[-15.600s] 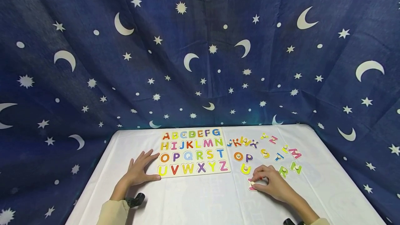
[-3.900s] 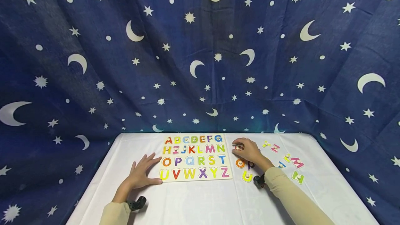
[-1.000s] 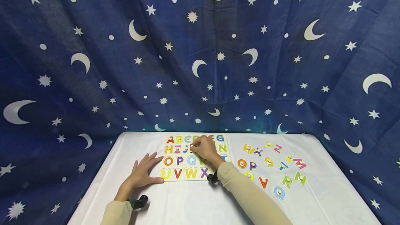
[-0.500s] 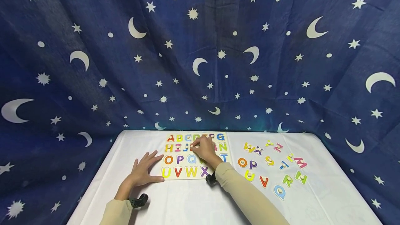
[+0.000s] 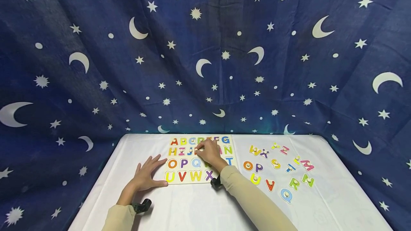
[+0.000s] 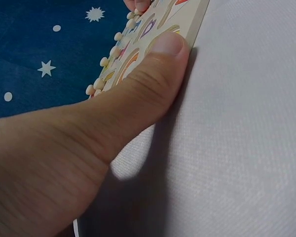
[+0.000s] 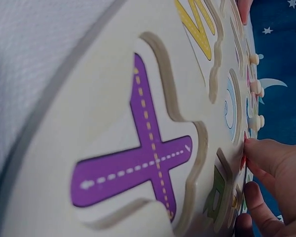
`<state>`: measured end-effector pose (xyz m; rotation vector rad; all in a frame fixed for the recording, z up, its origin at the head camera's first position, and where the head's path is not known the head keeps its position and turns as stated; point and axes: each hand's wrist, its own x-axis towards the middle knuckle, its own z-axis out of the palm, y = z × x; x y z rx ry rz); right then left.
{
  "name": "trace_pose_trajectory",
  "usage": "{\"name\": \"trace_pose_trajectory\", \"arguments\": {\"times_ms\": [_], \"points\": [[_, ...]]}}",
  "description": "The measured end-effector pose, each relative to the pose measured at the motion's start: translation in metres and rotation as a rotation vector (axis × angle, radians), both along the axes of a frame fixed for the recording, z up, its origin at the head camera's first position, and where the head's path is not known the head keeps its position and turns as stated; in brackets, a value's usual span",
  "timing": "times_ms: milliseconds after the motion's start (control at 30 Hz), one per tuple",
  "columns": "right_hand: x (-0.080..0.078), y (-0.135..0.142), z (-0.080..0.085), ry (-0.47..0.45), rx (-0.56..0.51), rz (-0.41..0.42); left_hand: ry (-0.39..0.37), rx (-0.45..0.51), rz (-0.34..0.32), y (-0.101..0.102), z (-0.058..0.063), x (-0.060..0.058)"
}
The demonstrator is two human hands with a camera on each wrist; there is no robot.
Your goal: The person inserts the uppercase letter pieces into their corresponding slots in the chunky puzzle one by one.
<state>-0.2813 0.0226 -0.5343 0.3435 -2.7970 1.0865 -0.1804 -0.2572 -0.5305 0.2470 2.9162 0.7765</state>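
The wooden alphabet board [image 5: 189, 169] lies at the table's middle. My right hand [image 5: 210, 151] is over its second row and pinches a red letter K piece [image 7: 243, 159] at the K place, just right of the seated blue J [image 5: 190, 150]. The fingers hide most of the K and its knob. Knobbed pieces fill the top row where it shows, and H [image 5: 172, 151] and I [image 5: 181, 151] sit in the second. My left hand [image 5: 144, 177] is spread at the board's left side, its thumb [image 6: 167, 47] resting on the near left corner, fingertips at the edge.
Several loose knobbed letters lie right of the board on the white tablecloth [image 5: 199, 209], among them a yellow W [image 5: 255, 150], an orange O [image 5: 248, 165], a red V [image 5: 270, 185] and a light blue Q [image 5: 286, 195]. A starry blue curtain [image 5: 179, 63] hangs behind.
Since the earliest frame, I and J have gone into the board. My right hand has carried the K left from the loose letters to its place. The left hand has stayed put.
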Motion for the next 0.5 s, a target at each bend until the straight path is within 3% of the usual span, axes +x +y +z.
{"name": "trace_pose_trajectory", "arguments": {"times_ms": [500], "points": [[-0.0042,0.0009,-0.0038,-0.019,0.03,0.002,-0.003,-0.002,-0.008,-0.0013,-0.0001,0.0]]}}
